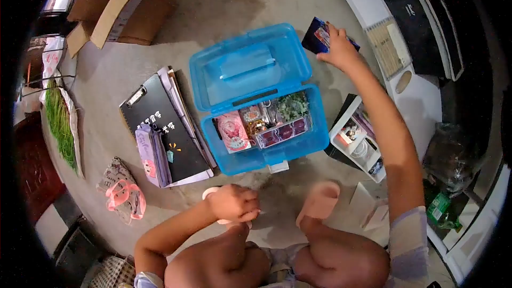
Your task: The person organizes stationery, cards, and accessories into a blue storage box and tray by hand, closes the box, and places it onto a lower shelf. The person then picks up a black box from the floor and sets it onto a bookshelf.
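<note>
My right hand reaches far out beyond the blue box, its thumb and fingers gripping a flat dark blue item with a colourful printed picture. Close to my knees, my left hand is curled closed above a pink slipper; whatever it may hold is hidden. Between my arms stands a translucent blue plastic storage box, its lid swung back. Inside lie a pink illustrated booklet, a purple patterned strip-like box, a green leafy piece and small trinkets.
Left of the box lie a black clipboard on papers and a purple pouch. A white tray of small items sits at the right. A cardboard box stands far left; a grey bag with pink straps lies near left.
</note>
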A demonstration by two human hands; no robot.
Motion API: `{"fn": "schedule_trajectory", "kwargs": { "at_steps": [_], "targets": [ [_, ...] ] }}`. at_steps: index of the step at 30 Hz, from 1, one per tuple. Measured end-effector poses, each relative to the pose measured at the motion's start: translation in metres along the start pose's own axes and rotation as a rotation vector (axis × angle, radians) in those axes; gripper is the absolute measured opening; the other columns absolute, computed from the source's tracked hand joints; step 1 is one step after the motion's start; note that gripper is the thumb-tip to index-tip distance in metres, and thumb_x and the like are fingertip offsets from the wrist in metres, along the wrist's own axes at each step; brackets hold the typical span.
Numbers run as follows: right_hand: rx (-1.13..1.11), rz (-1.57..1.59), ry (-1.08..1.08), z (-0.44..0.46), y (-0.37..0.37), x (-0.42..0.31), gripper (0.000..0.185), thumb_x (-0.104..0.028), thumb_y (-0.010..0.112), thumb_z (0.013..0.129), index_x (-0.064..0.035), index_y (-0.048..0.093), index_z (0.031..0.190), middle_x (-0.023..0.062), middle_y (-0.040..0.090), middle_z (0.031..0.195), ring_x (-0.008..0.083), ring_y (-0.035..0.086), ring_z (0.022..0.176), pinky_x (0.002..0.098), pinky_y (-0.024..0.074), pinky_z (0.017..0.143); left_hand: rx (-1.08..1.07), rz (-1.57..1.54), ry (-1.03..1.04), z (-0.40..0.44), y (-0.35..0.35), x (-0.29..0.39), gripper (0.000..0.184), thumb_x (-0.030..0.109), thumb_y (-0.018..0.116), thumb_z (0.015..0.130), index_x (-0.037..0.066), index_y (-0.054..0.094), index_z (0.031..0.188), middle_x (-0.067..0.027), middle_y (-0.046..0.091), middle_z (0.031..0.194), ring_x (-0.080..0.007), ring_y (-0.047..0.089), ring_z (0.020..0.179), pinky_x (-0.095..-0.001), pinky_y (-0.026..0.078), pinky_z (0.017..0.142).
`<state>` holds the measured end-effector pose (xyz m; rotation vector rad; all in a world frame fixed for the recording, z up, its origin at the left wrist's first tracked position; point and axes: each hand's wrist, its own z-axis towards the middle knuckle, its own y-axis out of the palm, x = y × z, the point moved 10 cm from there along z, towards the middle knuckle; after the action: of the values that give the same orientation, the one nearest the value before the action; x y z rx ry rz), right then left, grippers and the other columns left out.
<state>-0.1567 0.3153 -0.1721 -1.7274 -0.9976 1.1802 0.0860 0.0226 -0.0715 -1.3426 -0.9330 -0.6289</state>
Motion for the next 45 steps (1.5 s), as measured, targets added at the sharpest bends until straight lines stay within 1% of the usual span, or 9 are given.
{"fn": "schedule_trajectory", "kwargs": {
  "at_steps": [4, 18, 24, 29, 31, 37, 41, 43, 45],
  "targets": [
    [-0.118, -0.063, 0.106, 0.013, 0.017, 0.014, 0.094, -0.025, 0.081, 0.049, -0.0050, 0.028, 0.124, 0.0209, 0.040, 0.116, 0.0373, 0.048, 0.103, 0.0414, 0.0428, 0.084, 0.007, -0.036, -0.284, -0.025, 0.008, -0.010, 0.018, 0.027, 0.053, 0.078, 0.011, 0.051, 0.068, -0.0051, 0.053, 0.062, -0.0237, 0.052, 0.047, -0.0361, 0.042, 0.041],
    [-0.132, 0.020, 0.265, 0.010, 0.007, 0.056, 0.084, -0.025, 0.083, 0.045, -0.0043, 0.034, 0.110, 0.0209, 0.045, 0.114, 0.0369, 0.051, 0.099, 0.0442, 0.0453, 0.078, -0.082, 0.042, -0.225, -0.038, 0.029, -0.020, 0.015, 0.027, 0.053, 0.076, 0.012, 0.054, 0.073, -0.0054, 0.054, 0.064, -0.0244, 0.056, 0.059, -0.0365, 0.044, 0.049],
    [-0.170, 0.106, 0.223, -0.004, -0.005, 0.055, 0.043, -0.020, 0.067, 0.067, -0.0009, 0.051, 0.102, 0.0139, 0.058, 0.096, 0.0280, 0.059, 0.082, 0.0352, 0.0468, 0.073, -0.131, 0.064, -0.250, -0.029, 0.016, -0.019, 0.015, 0.025, 0.054, 0.076, 0.010, 0.054, 0.075, -0.0072, 0.056, 0.068, -0.0267, 0.057, 0.064, -0.0373, 0.045, 0.055],
    [-0.259, 1.400, 0.123, -0.075, -0.029, -0.014, 0.021, -0.009, 0.051, 0.076, -0.0033, 0.056, 0.096, 0.0099, 0.061, 0.082, 0.0176, 0.060, 0.061, 0.0293, 0.0471, 0.050, 0.099, -0.367, -0.429, -0.026, -0.009, -0.038, 0.013, 0.017, 0.056, 0.078, 0.004, 0.056, 0.076, -0.0107, 0.058, 0.072, -0.0262, 0.056, 0.064, -0.0344, 0.044, 0.057],
    [-0.481, 1.505, 0.138, -0.116, -0.026, -0.055, 0.021, -0.008, 0.051, 0.077, -0.0013, 0.054, 0.097, 0.0102, 0.061, 0.082, 0.0170, 0.061, 0.060, 0.0272, 0.0483, 0.048, 0.331, -0.574, -0.551, -0.026, -0.031, -0.053, 0.007, 0.008, 0.054, 0.080, 0.002, 0.054, 0.077, -0.0030, 0.054, 0.068, -0.0105, 0.052, 0.063, -0.0257, 0.042, 0.056],
    [-0.896, 1.585, 0.240, -0.230, 0.037, -0.145, 0.024, -0.011, 0.060, 0.078, -0.0006, 0.052, 0.097, 0.0096, 0.061, 0.074, 0.0174, 0.061, 0.059, 0.0288, 0.0511, 0.052, 0.613, -1.041, -0.499, 0.026, -0.058, -0.063, 0.023, 0.004, 0.055, 0.082, 0.003, 0.041, 0.100, -0.0061, 0.051, 0.091, -0.0110, 0.051, 0.084, -0.0275, 0.045, 0.072],
    [-0.765, 1.465, 0.157, -0.225, 0.044, -0.124, 0.023, -0.009, 0.061, 0.077, -0.0013, 0.052, 0.096, 0.0052, 0.059, 0.075, 0.0151, 0.059, 0.065, 0.0291, 0.0504, 0.058, 0.494, -0.882, -0.559, 0.028, -0.058, -0.079, 0.015, -0.002, 0.053, 0.080, 0.001, 0.049, 0.094, -0.0064, 0.052, 0.084, -0.0143, 0.050, 0.082, -0.0273, 0.042, 0.070],
    [-0.662, 1.520, 0.032, -0.194, 0.022, -0.096, 0.020, -0.008, 0.060, 0.077, -0.0024, 0.052, 0.095, 0.0038, 0.058, 0.076, 0.0140, 0.058, 0.067, 0.0286, 0.0494, 0.060, 0.486, -0.212, -0.319, 0.043, -0.109, -0.057, 0.019, -0.003, 0.053, 0.077, 0.001, 0.048, 0.095, -0.0081, 0.054, 0.079, -0.0180, 0.056, 0.074, -0.0291, 0.045, 0.064],
    [-0.270, 1.309, 0.109, -0.150, 0.002, -0.038, 0.021, -0.007, 0.060, 0.076, -0.0021, 0.052, 0.094, 0.0045, 0.057, 0.079, 0.0131, 0.057, 0.067, 0.0281, 0.0482, 0.061, 0.387, -0.109, -0.384, 0.051, -0.109, -0.068, 0.026, -0.006, 0.054, 0.070, 0.001, 0.051, 0.095, -0.0134, 0.055, 0.080, -0.0279, 0.056, 0.077, -0.0339, 0.044, 0.066]
  ]
}}
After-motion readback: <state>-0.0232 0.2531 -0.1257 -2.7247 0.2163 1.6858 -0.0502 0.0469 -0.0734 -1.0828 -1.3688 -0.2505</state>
